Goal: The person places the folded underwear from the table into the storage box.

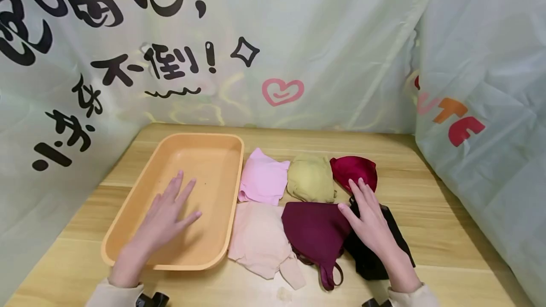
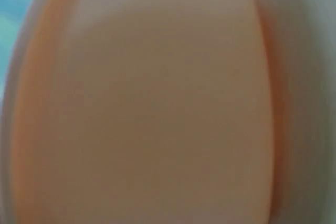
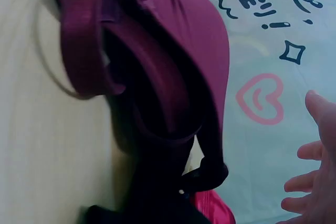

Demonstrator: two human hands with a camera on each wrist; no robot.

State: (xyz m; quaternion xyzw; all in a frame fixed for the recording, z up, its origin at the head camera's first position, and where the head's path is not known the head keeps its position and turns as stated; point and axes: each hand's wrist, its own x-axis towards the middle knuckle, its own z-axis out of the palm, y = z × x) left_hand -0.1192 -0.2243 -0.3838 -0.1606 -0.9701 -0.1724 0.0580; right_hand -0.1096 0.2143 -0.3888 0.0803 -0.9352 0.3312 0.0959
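Note:
My left hand (image 1: pixel 164 217), fingers spread, hovers over an orange plastic tray (image 1: pixel 213 165) that holds nothing. The left wrist view is blurred and shows only the tray's floor (image 2: pixel 163 108) and sides. My right hand (image 1: pixel 372 221) is held with extended fingers above a black bra (image 1: pixel 370 259), which it partly hides. Just left of that lies a maroon bra (image 1: pixel 315 226) with its strap loop toward me; the right wrist view shows the maroon bra (image 3: pixel 202 35) close up, with the fingers (image 3: pixel 315 109) apart from it. Beyond the right fingertips is a shiny red bra (image 1: pixel 354 168).
Beside the tray lie a pale pink bra (image 1: pixel 260 236) and, behind it, a folded bright pink garment (image 1: pixel 263 176). An olive-yellow bra (image 1: pixel 310 178) sits in the back row. White printed cloth (image 1: pixel 341 51) walls the wooden table (image 1: pixel 448 231) at the back and sides.

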